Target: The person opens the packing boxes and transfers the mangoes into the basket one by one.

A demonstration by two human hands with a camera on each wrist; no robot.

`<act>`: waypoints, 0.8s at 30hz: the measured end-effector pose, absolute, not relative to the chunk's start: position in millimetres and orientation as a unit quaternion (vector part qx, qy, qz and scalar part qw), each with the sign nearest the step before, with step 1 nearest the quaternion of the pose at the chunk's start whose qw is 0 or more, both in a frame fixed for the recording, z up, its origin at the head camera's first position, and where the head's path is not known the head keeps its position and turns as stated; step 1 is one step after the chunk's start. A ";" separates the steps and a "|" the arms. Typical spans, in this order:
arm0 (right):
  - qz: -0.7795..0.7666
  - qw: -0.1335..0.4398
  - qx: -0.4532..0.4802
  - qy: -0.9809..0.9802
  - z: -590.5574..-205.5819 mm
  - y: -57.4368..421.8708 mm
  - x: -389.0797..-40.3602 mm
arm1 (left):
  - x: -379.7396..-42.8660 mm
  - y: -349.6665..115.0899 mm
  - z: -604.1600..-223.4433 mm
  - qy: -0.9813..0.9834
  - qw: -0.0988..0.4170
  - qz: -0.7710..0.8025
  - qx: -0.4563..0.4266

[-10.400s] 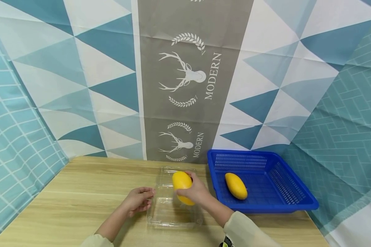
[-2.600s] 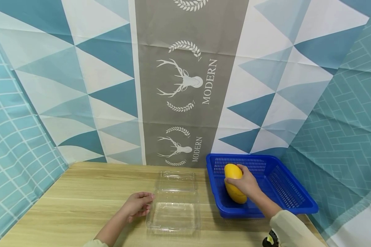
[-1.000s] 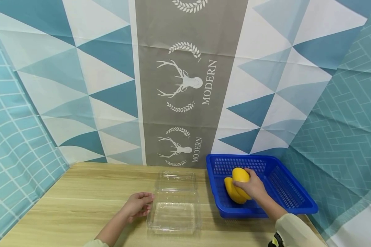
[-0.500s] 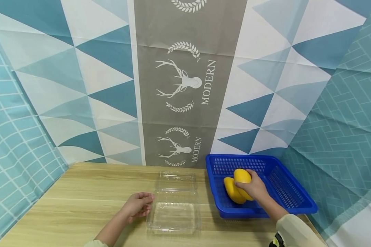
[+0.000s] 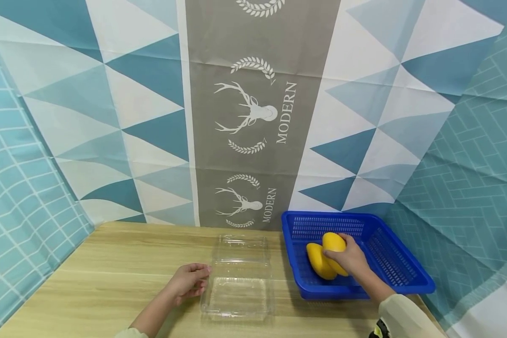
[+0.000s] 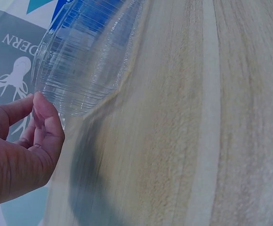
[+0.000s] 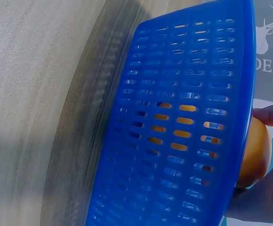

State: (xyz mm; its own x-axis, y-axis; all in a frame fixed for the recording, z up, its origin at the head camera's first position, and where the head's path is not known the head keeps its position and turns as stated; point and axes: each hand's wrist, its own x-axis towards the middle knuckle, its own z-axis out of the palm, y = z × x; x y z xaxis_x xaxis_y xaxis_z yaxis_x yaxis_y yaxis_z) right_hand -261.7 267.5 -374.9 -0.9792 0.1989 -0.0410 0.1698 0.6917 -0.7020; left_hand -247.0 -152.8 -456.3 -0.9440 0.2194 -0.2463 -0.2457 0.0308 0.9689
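Note:
My right hand (image 5: 351, 257) grips a yellow mango (image 5: 334, 242) inside the blue plastic basket (image 5: 293, 263). A second mango (image 5: 316, 258) lies on the basket floor, just left of the held one. Through the slots of the basket wall (image 7: 174, 70) in the right wrist view, patches of yellow show, and the held mango (image 7: 256, 153) rises above the rim. To the left, a clear plastic clamshell box (image 5: 238, 295) lies opened out on the table. My left hand (image 5: 188, 281) pinches its left edge between thumb and fingertips, as the left wrist view shows at the box wall (image 6: 80, 61).
The wooden table (image 5: 122, 267) extends left of the box. Behind it hangs a patterned cloth (image 5: 245, 155) with deer heads, and tiled cloths close off both sides. The basket stands near the table's right edge.
Ten seconds ago my right hand held a mango over the clear box; now it is in the basket. Over the last second the held mango shifted slightly right. My left hand stays at the box edge.

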 end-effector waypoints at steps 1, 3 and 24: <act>0.380 0.019 -0.101 -0.919 -375.3 268.0 -261.5 | -247.0 -152.8 -456.1 0.699 0.167 0.696 -0.009; 0.380 0.018 -0.103 -0.919 -375.9 269.0 -260.9 | -247.0 -152.6 -455.7 0.699 0.167 0.695 -0.009; 0.360 0.032 -0.117 -0.925 -381.9 285.6 -267.3 | -245.7 -151.8 -455.2 0.703 0.160 0.693 -0.011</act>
State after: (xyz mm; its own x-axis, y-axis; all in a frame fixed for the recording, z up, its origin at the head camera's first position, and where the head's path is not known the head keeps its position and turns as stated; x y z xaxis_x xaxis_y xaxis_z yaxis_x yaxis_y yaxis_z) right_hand -267.3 285.6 -381.9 -0.9707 0.2390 -0.0247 0.1928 0.7134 -0.6737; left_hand -245.7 -151.8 -455.2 -0.9485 0.2068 -0.2401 -0.2373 0.0384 0.9707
